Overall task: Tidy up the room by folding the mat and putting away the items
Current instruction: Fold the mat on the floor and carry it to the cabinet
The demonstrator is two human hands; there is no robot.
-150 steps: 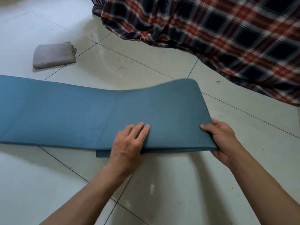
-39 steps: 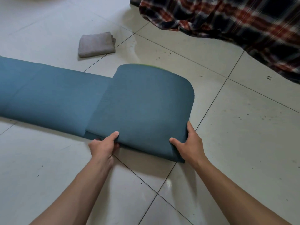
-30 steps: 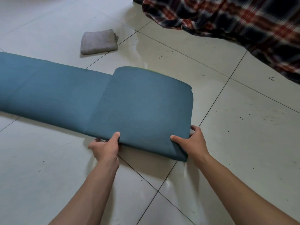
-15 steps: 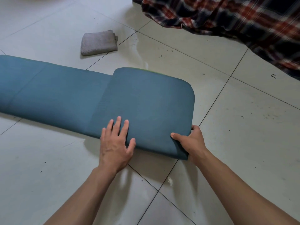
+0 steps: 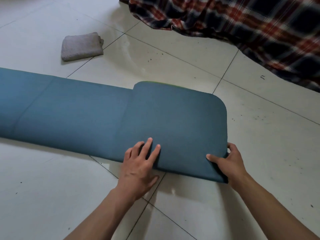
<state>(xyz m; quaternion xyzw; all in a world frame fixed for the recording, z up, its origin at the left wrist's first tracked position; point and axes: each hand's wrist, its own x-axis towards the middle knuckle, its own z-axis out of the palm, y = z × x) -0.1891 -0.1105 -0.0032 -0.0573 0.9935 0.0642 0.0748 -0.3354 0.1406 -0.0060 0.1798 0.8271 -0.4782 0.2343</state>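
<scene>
A long blue mat (image 5: 72,115) lies across the white tiled floor, stretching off the left edge. Its right end is folded over into a thick stack with a rounded far corner. My left hand (image 5: 140,166) lies flat on the near edge of the folded stack, fingers straight and pressing down. My right hand (image 5: 228,163) grips the near right corner of the stack, thumb on top and fingers curled round the side. A folded grey towel (image 5: 81,46) lies on the floor beyond the mat.
A red, white and dark plaid blanket (image 5: 251,23) is heaped on the floor at the upper right. White tiles (image 5: 268,135) with dark grout lines and small specks of dirt surround the mat.
My left hand left its grip under the mat's near edge and now lies flat on top of the fold. The folded stack has settled flatter. My right hand keeps its corner grip.
</scene>
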